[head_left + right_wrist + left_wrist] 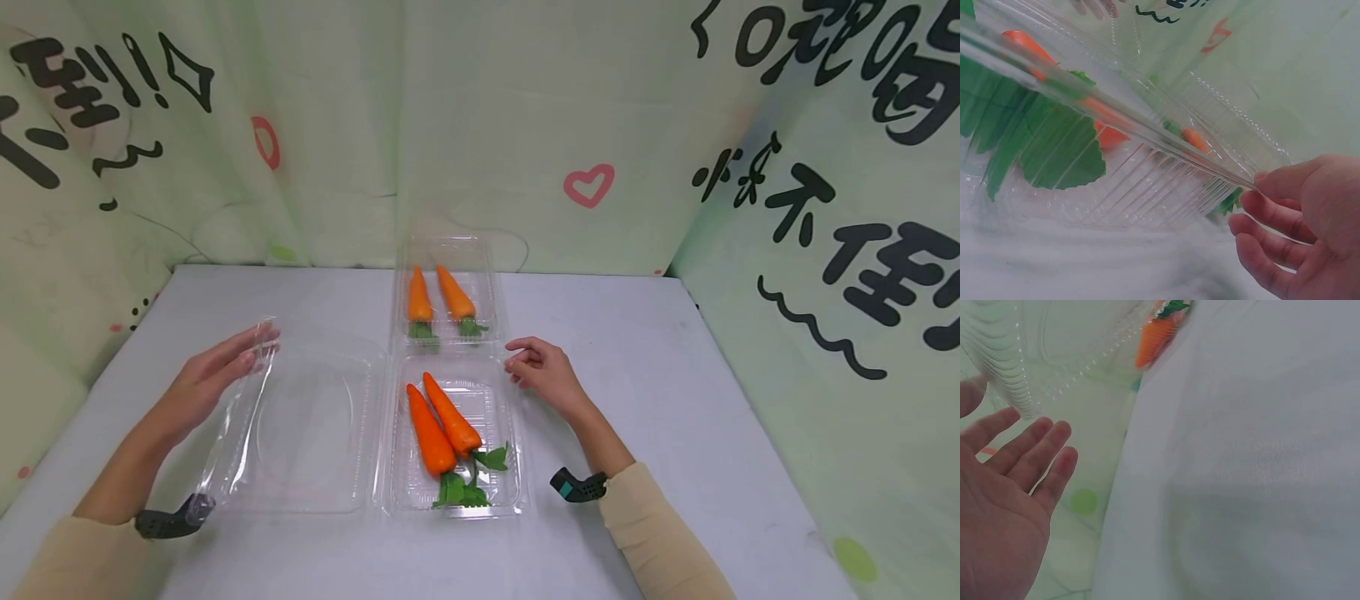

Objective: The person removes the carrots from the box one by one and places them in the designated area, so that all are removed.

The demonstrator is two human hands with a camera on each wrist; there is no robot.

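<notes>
A clear plastic clamshell container (517,492) lies on the table with two orange toy-looking carrots (431,433) with green leaves inside. Its clear lid (307,442) is folded open to the left. My left hand (213,375) touches the lid's outer edge, its fingers fairly straight, as the left wrist view also shows. At the container's right rim, my right hand (551,375) pinches the edge between thumb and forefinger, seen closely in the right wrist view. Leaves (1063,140) show through the container's side there.
Behind the open container stands another clear container (491,287) with two carrots (453,292) in it. The white table (637,333) is bordered by pale green curtains (480,125) with dark lettering and hearts. Each wrist carries a black band (581,485).
</notes>
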